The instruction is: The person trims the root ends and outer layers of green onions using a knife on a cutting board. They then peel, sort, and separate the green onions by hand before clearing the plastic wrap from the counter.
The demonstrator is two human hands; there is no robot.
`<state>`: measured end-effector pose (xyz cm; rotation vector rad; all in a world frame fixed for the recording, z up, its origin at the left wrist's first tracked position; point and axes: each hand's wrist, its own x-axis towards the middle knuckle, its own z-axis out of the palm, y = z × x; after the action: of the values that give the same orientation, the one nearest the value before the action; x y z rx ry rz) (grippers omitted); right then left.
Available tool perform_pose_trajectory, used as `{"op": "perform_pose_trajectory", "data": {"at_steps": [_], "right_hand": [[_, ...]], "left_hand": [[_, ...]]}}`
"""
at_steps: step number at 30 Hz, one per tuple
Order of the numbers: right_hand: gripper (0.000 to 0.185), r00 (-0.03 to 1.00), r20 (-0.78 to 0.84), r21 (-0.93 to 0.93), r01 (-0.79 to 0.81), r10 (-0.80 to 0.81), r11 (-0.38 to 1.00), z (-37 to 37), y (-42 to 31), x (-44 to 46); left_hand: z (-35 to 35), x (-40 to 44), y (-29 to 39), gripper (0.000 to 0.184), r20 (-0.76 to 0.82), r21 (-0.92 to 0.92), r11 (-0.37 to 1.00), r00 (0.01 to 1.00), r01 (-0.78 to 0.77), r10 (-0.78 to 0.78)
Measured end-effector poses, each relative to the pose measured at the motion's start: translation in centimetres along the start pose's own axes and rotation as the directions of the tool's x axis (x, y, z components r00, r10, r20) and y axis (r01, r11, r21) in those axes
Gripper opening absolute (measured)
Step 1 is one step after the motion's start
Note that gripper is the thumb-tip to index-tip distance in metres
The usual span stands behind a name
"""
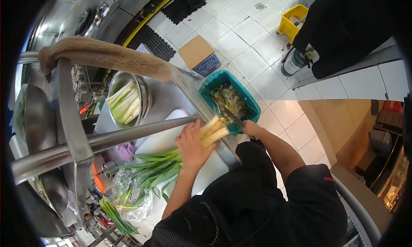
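My left hand [194, 146] is closed around a bunch of leeks [213, 134]. Their white ends point over the counter's edge, and their green leaves spread across a white cutting board [161, 137]. In my right hand [253, 130] is a knife [233, 118], its blade close to the white ends; whether it touches them I cannot tell. Below the blade stands a teal bin [256, 112] containing vegetable scraps [229, 99]. A metal bowl [146, 102] on the counter holds trimmed white leek stalks [125, 103].
A metal rail [124, 135] crosses above the counter, and a brown towel [107, 56] drapes over the frame. Plastic wrap [133, 200] and green onions [116, 217] lie at lower left. A cardboard box [196, 52] and a yellow bucket [289, 26] stand on the tiled floor.
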<state>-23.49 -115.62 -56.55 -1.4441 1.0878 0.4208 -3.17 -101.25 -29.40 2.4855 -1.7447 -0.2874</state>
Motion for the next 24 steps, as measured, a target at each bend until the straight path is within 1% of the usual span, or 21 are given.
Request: {"op": "perform_pose_trajectory", "data": {"at_steps": [2,3,4,5,6,7,8,9,10,11,12,13,15,16,18,19,20,21,22,23,24], "right_hand": [[0.033,0.998,0.051,0.017,-0.029,0.028,0.999,-0.7,1.4,-1.4],[0.031,0.999,0.034,0.072,0.015,-0.017,0.997,-1.2,2.0,-2.7],[0.029,0.998,0.013,0.127,0.060,-0.062,0.990,-1.4,2.1,-3.9],[0.029,0.998,0.019,0.128,0.059,-0.062,0.990,-1.3,2.5,-4.6],[0.028,0.998,-0.043,0.168,0.046,-0.039,0.985,-1.1,2.9,-5.6],[0.026,0.994,-0.106,0.205,0.035,-0.013,0.978,-0.9,3.3,-6.6],[0.026,0.995,-0.103,0.195,0.033,-0.013,0.980,-0.4,4.2,-6.8],[0.026,0.985,-0.153,0.169,0.098,-0.073,0.981,0.2,5.1,-6.7],[0.025,0.970,-0.203,0.140,0.166,-0.136,0.976,0.5,6.0,-6.5],[0.025,0.968,-0.206,0.127,0.172,-0.144,0.977,0.2,5.5,-7.5],[0.025,0.974,-0.200,0.127,0.136,-0.109,0.983,-0.1,4.5,-8.7],[0.024,0.978,-0.196,0.130,0.099,-0.073,0.987,-0.3,3.4,-10.0],[0.026,0.971,-0.214,0.122,0.137,-0.109,0.983,0.0,2.9,-11.2],[0.026,0.962,-0.236,0.095,0.162,-0.136,0.982,0.1,2.7,-11.9],[0.027,0.946,-0.278,0.065,0.195,-0.170,0.979,-0.3,0.7,-14.6],[0.029,0.946,-0.280,0.188,0.218,-0.161,0.958,-0.5,-0.5,-16.8],[0.031,0.948,-0.278,0.300,0.242,-0.158,0.923,-0.9,-1.6,-18.8],[0.031,0.944,-0.285,0.283,0.251,-0.168,0.926,-1.3,-2.3,-20.6],[0.028,0.949,-0.257,0.346,0.265,-0.181,0.900,-1.7,-2.9,-22.2],[0.026,0.954,-0.229,0.408,0.274,-0.193,0.871,-2.1,-3.2,-23.5],[0.025,0.947,-0.225,0.382,0.302,-0.229,0.873,-2.5,-3.0,-24.6]], "left_hand": [[-1.1,-1.4,-1.1,0.108,0.041,0.064,0.998,0.999,0.011,-0.014],[-1.3,-1.9,-1.9,0.108,0.044,0.068,0.998,0.999,0.017,-0.020],[-1.3,-2.3,-2.8,0.101,0.103,0.028,0.999,0.994,0.034,-0.037],[-1.6,-2.6,-3.3,0.094,0.165,-0.013,0.998,0.985,0.055,-0.052],[-1.7,-2.6,-3.7,0.094,0.170,-0.014,0.998,0.984,0.062,-0.058],[-1.7,-2.4,-4.1,0.081,0.204,-0.032,0.998,0.978,0.045,-0.038],[-1.9,-2.2,-4.2,0.069,0.233,-0.054,0.998,0.972,0.030,-0.016],[-2.1,-2.2,-4.2,0.069,0.226,-0.062,0.997,0.974,0.040,-0.025],[-2.6,-2.3,-4.2,0.058,0.122,-0.076,0.996,0.991,-0.046,0.055],[-3.1,-2.4,-4.2,0.047,0.015,-0.077,0.988,0.990,-0.136,0.138],[-3.7,-2.6,-4.1,0.037,-0.095,-0.114,0.982,0.986,-0.148,0.137],[-3.9,-3.0,-4.3,0.037,-0.107,-0.112,0.982,0.985,-0.150,0.138],[-4.3,-3.8,-5.2,0.037,-0.153,-0.224,0.967,0.984,-0.124,0.091],[-4.0,-4.5,-5.9,0.037,-0.163,-0.219,0.966,0.982,-0.135,0.100],[-2.8,-5.6,-7.2,0.039,-0.098,-0.401,0.916,0.995,-0.026,-0.015],[-2.3,-5.9,-6.9,0.039,-0.108,-0.406,0.913,0.994,-0.035,-0.010],[-1.8,-6.2,-6.3,0.042,-0.033,-0.325,0.945,0.998,0.032,-0.045],[-1.5,-6.5,-5.7,0.045,0.036,-0.238,0.967,0.995,0.096,-0.090],[-1.3,-6.8,-5.1,0.045,0.019,-0.248,0.964,0.996,0.093,-0.091],[-1.2,-7.3,-4.6,0.048,-0.005,-0.110,0.994,1.000,-0.011,0.010],[-1.0,-7.7,-4.1,0.052,-0.010,0.032,0.993,0.994,-0.112,0.112]]}}
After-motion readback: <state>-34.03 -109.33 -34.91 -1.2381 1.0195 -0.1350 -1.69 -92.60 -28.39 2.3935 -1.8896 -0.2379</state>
